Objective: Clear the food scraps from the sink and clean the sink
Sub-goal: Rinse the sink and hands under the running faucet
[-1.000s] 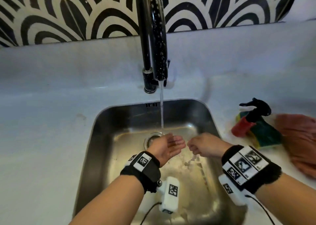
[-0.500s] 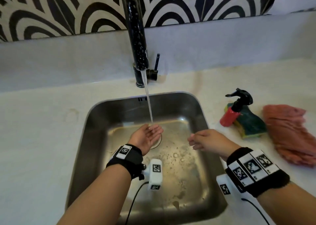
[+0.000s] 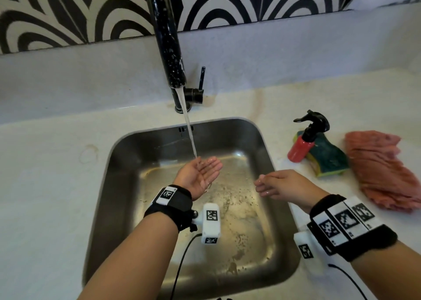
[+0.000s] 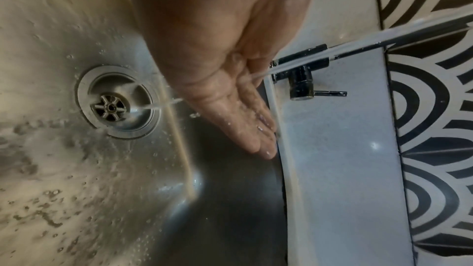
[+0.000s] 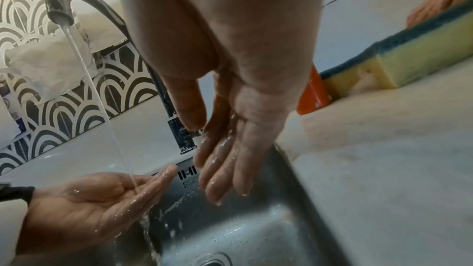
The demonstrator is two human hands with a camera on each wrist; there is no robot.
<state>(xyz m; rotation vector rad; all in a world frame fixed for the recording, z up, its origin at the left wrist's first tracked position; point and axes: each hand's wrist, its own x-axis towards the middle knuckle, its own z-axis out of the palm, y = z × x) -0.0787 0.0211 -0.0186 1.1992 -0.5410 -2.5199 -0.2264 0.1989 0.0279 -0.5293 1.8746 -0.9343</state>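
Observation:
The steel sink [image 3: 268, 163] is wet, with small scraps and droplets on its floor [image 3: 239, 249]. Water runs from the black faucet [image 3: 169, 49] onto my left hand [image 3: 200, 172], which lies palm up with straight fingers over the drain [image 4: 115, 100]. My right hand [image 3: 280, 183] hovers wet over the sink's right rim, fingers relaxed and holding nothing. The left palm [image 5: 102, 195] catches the stream in the right wrist view, beside the right hand's fingers [image 5: 225, 169].
On the counter right of the sink lie a red spray bottle [image 3: 300, 147], a green-and-yellow sponge [image 3: 328, 158] and a pink cloth [image 3: 382, 169]. The faucet lever [image 3: 201, 78] stands behind the sink. Patterned tiles [image 3: 68, 14] back the pale counter [image 3: 45, 174].
The two hands, close together under the stream a second ago, have parted. The left stays palm up under the water; the right has moved to the sink's right rim.

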